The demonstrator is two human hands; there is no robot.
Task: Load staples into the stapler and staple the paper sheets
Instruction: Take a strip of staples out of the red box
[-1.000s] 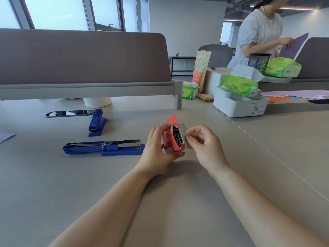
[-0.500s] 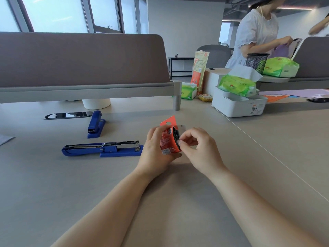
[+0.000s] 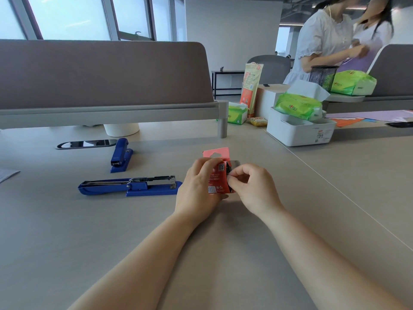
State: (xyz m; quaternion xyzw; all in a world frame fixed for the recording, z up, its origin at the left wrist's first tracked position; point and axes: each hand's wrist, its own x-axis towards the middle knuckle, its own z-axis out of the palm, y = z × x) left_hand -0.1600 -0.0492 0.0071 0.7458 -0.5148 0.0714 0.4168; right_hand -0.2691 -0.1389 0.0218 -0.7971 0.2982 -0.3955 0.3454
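Note:
My left hand (image 3: 199,186) holds a small red staple box (image 3: 218,173) upright just above the desk, its hang tab pointing up. My right hand (image 3: 252,186) pinches at the box's open right side, where a grey strip (image 3: 234,163) shows above my fingers. A blue stapler (image 3: 131,186) lies swung open and flat on the desk to the left of my hands, its metal staple channel facing up. A second blue stapler (image 3: 120,154), shut, lies behind it. A corner of paper (image 3: 7,174) shows at the left edge.
A grey desk divider (image 3: 100,74) runs across the back, with a phone (image 3: 86,143) and a white cup (image 3: 121,129) below it. At the right stand a white box (image 3: 299,130) with green tissue packs, a mesh pen cup (image 3: 323,77) and coloured sheets (image 3: 368,115). Two people stand behind.
My right fingers have closed in on the box's open side and the box has turned, hiding the staples inside. A second person has come into view at the back right.

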